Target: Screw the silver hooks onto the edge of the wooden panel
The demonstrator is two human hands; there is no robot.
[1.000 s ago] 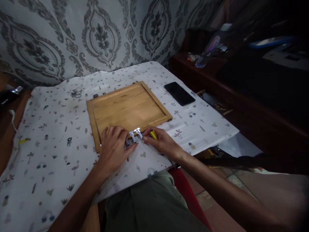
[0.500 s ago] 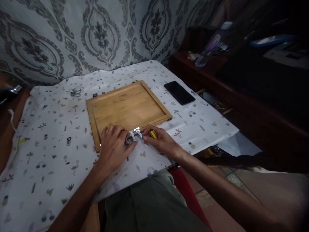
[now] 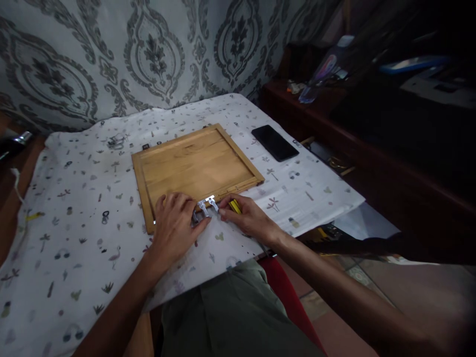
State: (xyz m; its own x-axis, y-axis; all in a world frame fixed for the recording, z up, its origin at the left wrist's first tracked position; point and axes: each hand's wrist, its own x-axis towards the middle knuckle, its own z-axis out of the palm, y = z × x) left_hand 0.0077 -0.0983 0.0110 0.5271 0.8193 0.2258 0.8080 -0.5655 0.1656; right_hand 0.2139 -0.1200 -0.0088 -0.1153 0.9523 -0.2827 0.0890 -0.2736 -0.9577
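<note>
A framed wooden panel (image 3: 189, 161), like a small cabinet door, lies on the cloth-covered table. Silver metal hinges (image 3: 210, 200) sit along its near edge, between my two hands. My left hand (image 3: 176, 220) bends over that edge; its fingers rest on the wood and its thumb presses toward the hinge arm on the left. The fingers partly cover the metal there. In my right hand (image 3: 247, 215), closed with thumb and forefinger at the right hinge arm, is a yellow and black object (image 3: 234, 206); most of it is hidden by the palm.
A black phone (image 3: 275, 143) lies right of the panel. Small metal parts (image 3: 116, 142) sit behind it to the left. A clear bottle (image 3: 323, 72) stands on the dark wooden furniture (image 3: 297, 106) at the right. Patterned fabric (image 3: 154, 49) hangs behind the table.
Both hands keep the same place at the hinges. The view has shifted very slightly; nothing has been picked up or let go.
</note>
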